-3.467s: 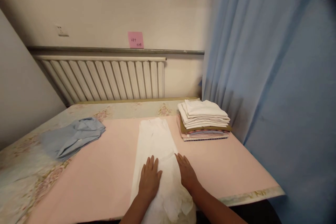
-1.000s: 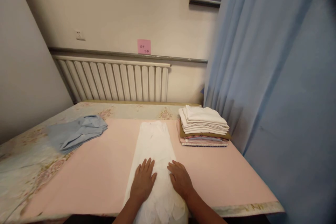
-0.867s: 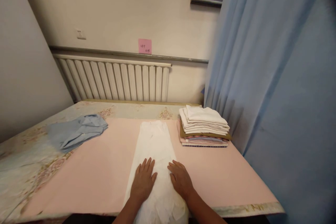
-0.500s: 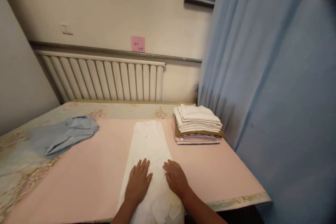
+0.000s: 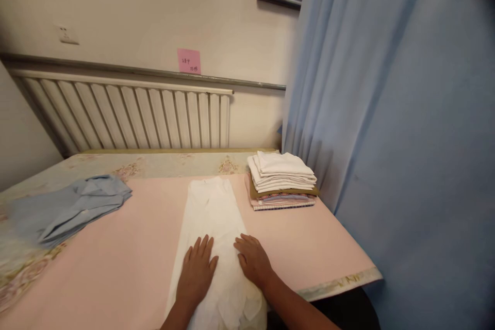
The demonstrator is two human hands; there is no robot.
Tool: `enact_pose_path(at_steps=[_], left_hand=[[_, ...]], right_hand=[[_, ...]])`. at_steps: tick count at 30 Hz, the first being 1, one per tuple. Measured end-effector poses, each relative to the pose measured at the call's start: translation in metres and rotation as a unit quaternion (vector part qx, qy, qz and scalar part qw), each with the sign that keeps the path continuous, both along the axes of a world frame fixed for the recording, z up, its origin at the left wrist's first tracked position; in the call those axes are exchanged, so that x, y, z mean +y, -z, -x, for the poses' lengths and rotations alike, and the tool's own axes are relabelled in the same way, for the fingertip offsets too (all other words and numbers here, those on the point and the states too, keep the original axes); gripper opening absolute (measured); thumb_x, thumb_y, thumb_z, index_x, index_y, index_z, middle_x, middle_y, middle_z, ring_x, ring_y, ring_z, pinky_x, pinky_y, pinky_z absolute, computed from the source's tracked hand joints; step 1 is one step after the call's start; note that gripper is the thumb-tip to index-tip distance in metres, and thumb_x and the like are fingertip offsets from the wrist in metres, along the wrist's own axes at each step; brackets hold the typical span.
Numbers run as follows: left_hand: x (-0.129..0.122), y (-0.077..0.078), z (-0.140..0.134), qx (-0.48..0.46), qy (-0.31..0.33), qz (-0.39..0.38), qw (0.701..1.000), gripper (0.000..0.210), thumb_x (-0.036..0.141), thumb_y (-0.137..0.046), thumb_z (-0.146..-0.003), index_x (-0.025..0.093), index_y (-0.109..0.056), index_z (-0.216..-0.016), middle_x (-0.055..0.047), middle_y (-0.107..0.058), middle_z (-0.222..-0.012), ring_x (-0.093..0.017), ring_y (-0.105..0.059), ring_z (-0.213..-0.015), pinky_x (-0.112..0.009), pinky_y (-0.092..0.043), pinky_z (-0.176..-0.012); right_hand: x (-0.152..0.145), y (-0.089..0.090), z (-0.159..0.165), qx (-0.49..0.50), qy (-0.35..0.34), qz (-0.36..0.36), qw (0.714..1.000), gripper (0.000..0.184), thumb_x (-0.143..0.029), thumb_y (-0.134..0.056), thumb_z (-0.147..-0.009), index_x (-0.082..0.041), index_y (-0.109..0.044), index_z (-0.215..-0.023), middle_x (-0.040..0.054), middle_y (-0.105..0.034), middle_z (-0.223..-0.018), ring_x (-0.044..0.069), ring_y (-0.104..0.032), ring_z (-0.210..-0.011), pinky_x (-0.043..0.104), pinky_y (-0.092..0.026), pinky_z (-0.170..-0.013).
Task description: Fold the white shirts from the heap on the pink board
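A long white garment point(image 5: 211, 211), folded into a narrow strip, lies lengthwise on a pink cloth point(image 5: 131, 247). Its near end is crumpled at the table's front edge. My left hand point(image 5: 196, 270) rests flat on the strip's left side, fingers stretched out and pointing away from me. On the right side my right hand point(image 5: 253, 259) lies palm down, its fingers extended and turned inward to the left. White fabric shows between the two hands, and neither grips anything.
A stack of folded clothes point(image 5: 284, 180), white on top, stands at the back right. A blue shirt point(image 5: 81, 206) lies loosely at the left on the floral tablecloth point(image 5: 162, 162). A blue curtain point(image 5: 348, 87) hangs along the right; a radiator point(image 5: 154, 113) lines the wall.
The view has turned slightly to the right, so everything sits further left. Both hands remain flat on the white garment, with hardly any shift over it.
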State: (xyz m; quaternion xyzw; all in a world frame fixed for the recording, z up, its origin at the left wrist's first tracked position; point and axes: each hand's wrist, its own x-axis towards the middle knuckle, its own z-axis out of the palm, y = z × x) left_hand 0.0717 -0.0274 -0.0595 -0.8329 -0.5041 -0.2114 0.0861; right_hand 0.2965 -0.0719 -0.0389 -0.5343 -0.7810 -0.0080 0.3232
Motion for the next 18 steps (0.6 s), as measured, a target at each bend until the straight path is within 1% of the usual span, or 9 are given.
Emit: enact_pose_path(at_steps=[4,9,12,14,16,18], left_hand=[[0.000,0.001,0.000,0.000,0.003,0.001,1.000,0.052,0.045,-0.034,-0.094,0.022,-0.046,-0.139,-0.007,-0.046,-0.145,-0.028,-0.037,-0.136,-0.049,-0.033,-0.108],[-0.003,-0.002,0.001,0.003,0.000,0.010,1.000,0.052,0.045,-0.033,-0.094,0.022,-0.044,-0.139,-0.006,-0.046,-0.145,-0.027,-0.036,-0.137,-0.048,-0.032,-0.108],[-0.004,-0.004,0.000,0.007,-0.004,0.016,1.000,0.052,0.044,-0.033,-0.094,0.022,-0.044,-0.140,-0.006,-0.046,-0.145,-0.027,-0.035,-0.137,-0.048,-0.031,-0.109],[-0.004,-0.005,0.000,0.009,-0.006,0.018,1.000,0.052,0.044,-0.033,-0.094,0.022,-0.044,-0.140,-0.006,-0.045,-0.146,-0.027,-0.035,-0.137,-0.048,-0.031,-0.109],[-0.004,-0.005,-0.001,0.012,-0.006,0.022,1.000,0.053,0.045,-0.033,-0.094,0.021,-0.044,-0.140,-0.006,-0.045,-0.146,-0.027,-0.035,-0.137,-0.048,-0.030,-0.109],[-0.004,-0.004,-0.001,0.012,-0.007,0.024,1.000,0.053,0.045,-0.032,-0.095,0.020,-0.044,-0.140,-0.006,-0.044,-0.146,-0.027,-0.035,-0.137,-0.048,-0.030,-0.110]], right_hand=[[0.000,0.003,-0.001,0.001,0.000,-0.004,1.000,0.045,-0.010,-0.048,-0.078,-0.024,-0.060,-0.119,0.0044,-0.064,-0.124,0.022,-0.050,-0.124,0.045,-0.036,-0.108],[0.001,0.007,-0.003,-0.003,-0.008,-0.010,1.000,0.046,-0.009,-0.047,-0.079,-0.022,-0.059,-0.121,0.0062,-0.063,-0.125,0.023,-0.050,-0.125,0.047,-0.037,-0.107],[-0.003,-0.001,-0.003,-0.001,-0.018,-0.024,1.000,0.049,-0.007,-0.046,-0.078,-0.022,-0.057,-0.124,0.0070,-0.059,-0.130,0.023,-0.042,-0.132,0.049,-0.034,-0.109],[-0.007,-0.008,-0.001,-0.009,-0.046,-0.024,0.999,0.051,-0.007,-0.046,-0.078,-0.024,-0.056,-0.125,0.0055,-0.057,-0.133,0.022,-0.036,-0.136,0.050,-0.029,-0.112],[-0.010,-0.013,0.001,-0.018,-0.080,-0.015,0.997,0.051,-0.008,-0.048,-0.078,-0.024,-0.055,-0.126,0.0041,-0.056,-0.134,0.020,-0.036,-0.136,0.048,-0.028,-0.114],[-0.010,-0.014,0.003,-0.019,-0.091,0.001,0.996,0.050,-0.009,-0.048,-0.079,-0.024,-0.056,-0.125,0.0038,-0.057,-0.133,0.019,-0.041,-0.133,0.047,-0.031,-0.113]])
